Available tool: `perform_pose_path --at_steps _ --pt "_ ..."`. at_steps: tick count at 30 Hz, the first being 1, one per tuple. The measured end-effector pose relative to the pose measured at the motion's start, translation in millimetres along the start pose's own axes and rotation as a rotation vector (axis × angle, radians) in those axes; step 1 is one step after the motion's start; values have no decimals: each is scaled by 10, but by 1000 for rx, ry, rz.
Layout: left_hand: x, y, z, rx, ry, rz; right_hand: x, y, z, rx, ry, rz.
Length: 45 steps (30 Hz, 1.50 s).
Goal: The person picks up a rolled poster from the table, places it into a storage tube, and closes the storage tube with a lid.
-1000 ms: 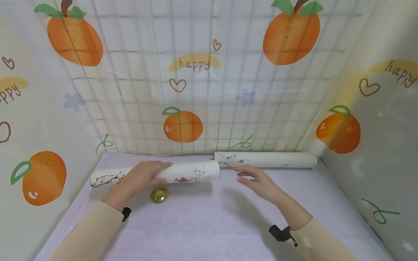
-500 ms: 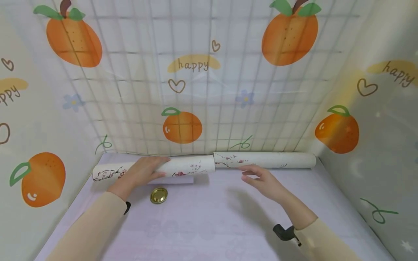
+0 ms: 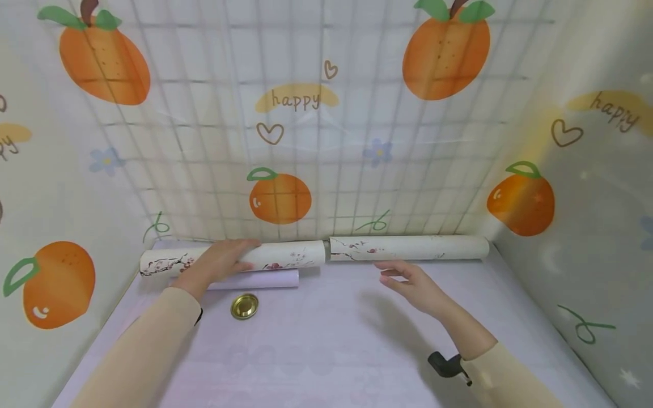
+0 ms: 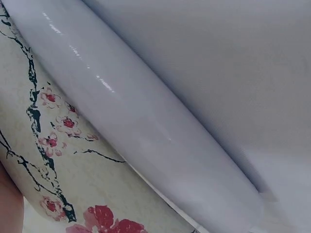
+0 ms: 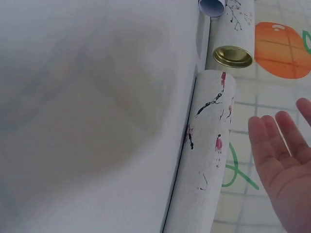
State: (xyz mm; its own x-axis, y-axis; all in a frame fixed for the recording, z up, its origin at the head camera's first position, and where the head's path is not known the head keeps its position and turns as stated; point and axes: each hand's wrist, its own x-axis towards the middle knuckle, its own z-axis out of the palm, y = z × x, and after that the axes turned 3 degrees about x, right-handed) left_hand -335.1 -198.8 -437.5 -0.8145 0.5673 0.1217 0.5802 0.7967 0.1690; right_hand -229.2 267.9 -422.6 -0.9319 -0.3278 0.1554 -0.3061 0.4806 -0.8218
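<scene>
My left hand (image 3: 220,262) grips a white cylindrical tube (image 3: 301,254) printed with plum blossoms, fingers over its top and thumb along its front. A gold metal end (image 5: 233,57) closes that tube on the side facing the other one. Just in front lies a plain pale lavender roll (image 3: 272,279), partly hidden by the hand; the left wrist view shows the blossom tube (image 4: 87,170) alongside this glossy roll (image 4: 146,107). Held above the table, my right hand (image 3: 415,288) has relaxed fingers and nothing in it. Behind its fingertips a second blossom tube (image 3: 408,248) lies along the back edge.
A round gold lid (image 3: 245,306) lies on the lavender-covered table (image 3: 316,351), in front of the roll. Fabric walls printed with oranges (image 3: 280,198) rise behind and at both sides.
The left hand has moved the blossom tube backward and slightly left, lining it up nearly end to end with the second tube. The lavender roll has come into view. My right hand has shifted slightly right.
</scene>
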Motion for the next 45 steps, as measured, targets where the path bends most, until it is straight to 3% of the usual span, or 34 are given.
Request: perform_pose_path --at_steps 18,33,45 --pt "53 -63 29 -24 -21 -56 -63 135 21 0 -4 18" --pt "143 -189 264 -77 -40 -51 -103 161 23 23 -15 44" --pt "161 -58 167 -102 -87 -136 -72 137 -115 -30 10 59"
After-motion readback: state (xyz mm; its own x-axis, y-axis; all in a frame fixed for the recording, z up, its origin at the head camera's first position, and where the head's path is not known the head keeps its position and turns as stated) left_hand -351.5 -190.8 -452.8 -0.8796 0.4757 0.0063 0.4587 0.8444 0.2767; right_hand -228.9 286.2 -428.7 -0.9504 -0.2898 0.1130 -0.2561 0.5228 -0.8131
